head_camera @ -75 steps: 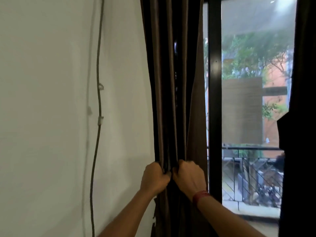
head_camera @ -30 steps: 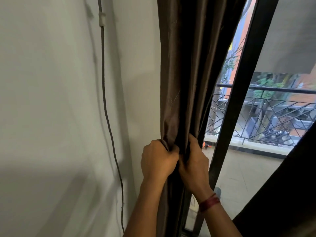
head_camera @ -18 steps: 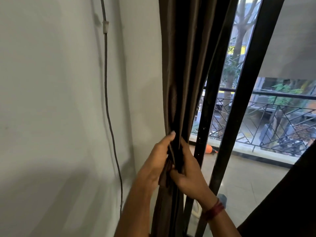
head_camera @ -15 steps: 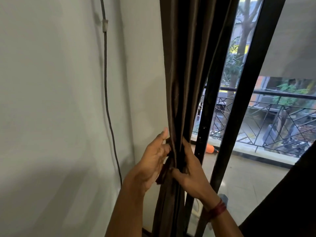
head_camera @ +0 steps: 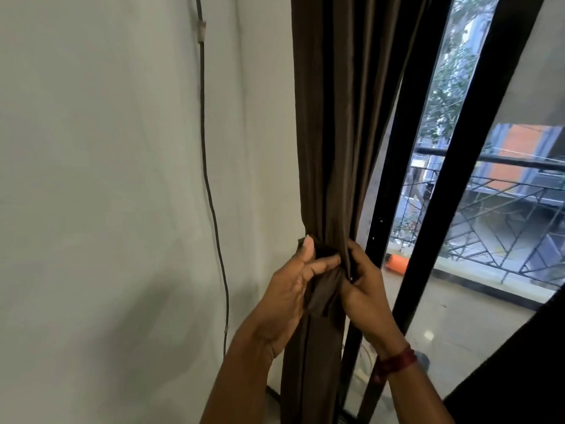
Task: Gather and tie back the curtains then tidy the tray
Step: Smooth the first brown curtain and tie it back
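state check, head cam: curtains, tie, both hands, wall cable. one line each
brown curtain, gathered into one bunch, hanging upright.
tie-back, at the bunch, end loose between the hands, not fastened.
left hand, pinching the tie-back.
right hand, gripping the brown curtain.
wall cable, clipped to the wall, hanging.
dark curtain, only a corner in view, state unclear.

Two hands (head_camera: 292,290) (head_camera: 365,293), one brown curtain (head_camera: 336,117), one wall cable (head_camera: 211,194), one red wristband (head_camera: 397,361).
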